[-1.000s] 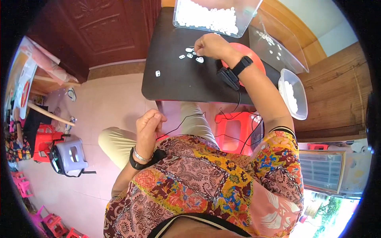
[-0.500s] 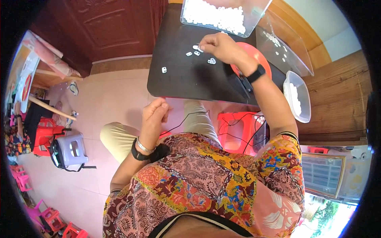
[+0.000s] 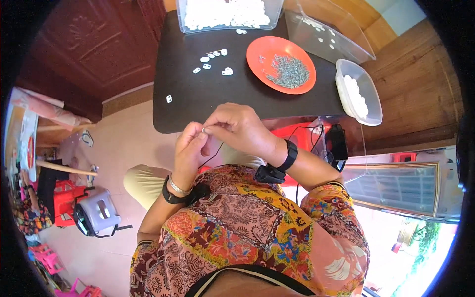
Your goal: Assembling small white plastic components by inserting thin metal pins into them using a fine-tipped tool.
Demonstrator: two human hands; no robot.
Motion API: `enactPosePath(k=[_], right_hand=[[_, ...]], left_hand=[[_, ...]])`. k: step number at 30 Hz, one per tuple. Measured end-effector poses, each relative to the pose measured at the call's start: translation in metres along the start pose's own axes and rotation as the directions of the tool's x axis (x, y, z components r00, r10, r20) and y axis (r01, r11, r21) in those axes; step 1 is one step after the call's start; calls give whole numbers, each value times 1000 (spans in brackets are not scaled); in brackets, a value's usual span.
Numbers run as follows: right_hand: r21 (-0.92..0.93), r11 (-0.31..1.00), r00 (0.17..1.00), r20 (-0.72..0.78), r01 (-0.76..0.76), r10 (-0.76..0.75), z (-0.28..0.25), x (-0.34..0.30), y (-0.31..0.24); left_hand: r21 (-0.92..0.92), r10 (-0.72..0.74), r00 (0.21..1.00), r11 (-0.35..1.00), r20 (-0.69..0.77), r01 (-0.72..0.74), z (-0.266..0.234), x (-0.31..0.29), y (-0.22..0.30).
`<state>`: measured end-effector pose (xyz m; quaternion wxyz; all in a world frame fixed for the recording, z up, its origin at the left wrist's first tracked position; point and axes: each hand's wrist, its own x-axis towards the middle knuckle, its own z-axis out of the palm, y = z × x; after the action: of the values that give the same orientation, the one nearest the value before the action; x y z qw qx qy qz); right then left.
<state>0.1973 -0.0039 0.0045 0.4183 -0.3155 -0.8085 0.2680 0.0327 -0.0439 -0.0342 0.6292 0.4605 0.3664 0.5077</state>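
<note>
My left hand (image 3: pixel 187 151) and my right hand (image 3: pixel 238 127) meet just off the table's near edge. Both are closed in a pinch, fingertips together, around a small white piece (image 3: pixel 203 130) that is mostly covered. On the dark table (image 3: pixel 188 116), beyond my hands, lie several small white plastic pieces with holes (image 3: pixel 207 66). One white oval piece (image 3: pixel 204 59) is among them, a heart-like piece (image 3: pixel 227 72) is to their right, and a thin pin (image 3: pixel 213 52) lies beside them. A single white piece (image 3: pixel 169 99) rests near the table's left edge.
An orange-red plate (image 3: pixel 257 49) holds many small grey metal bits. At the back, a clear bin (image 3: pixel 182 25) is full of white pieces; a clear tub (image 3: pixel 373 106) at right holds more. A red stool (image 3: pixel 292 130) is under the table. A person's arm (image 3: pixel 32 198) shows far left.
My right hand has come back from the white pieces on the table to my left hand, and their fingertips now meet. The view has shifted, uncovering the plate.
</note>
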Motion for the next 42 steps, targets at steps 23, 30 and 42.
enactPosePath(k=[23,30,42], right_hand=[[-700,696,959,57,-159,277,-141,69,110],[-713,643,827,159,-282,539,-141,87,122],[-740,648,868,189,-182,460,-149,83,117]], left_hand=[[-6,7,981,1000,-194,-8,-10,-8,6],[20,17,976,1000,-216,-13,-18,-15,6],[18,-40,971,999,-235,46,-20,-13,5]])
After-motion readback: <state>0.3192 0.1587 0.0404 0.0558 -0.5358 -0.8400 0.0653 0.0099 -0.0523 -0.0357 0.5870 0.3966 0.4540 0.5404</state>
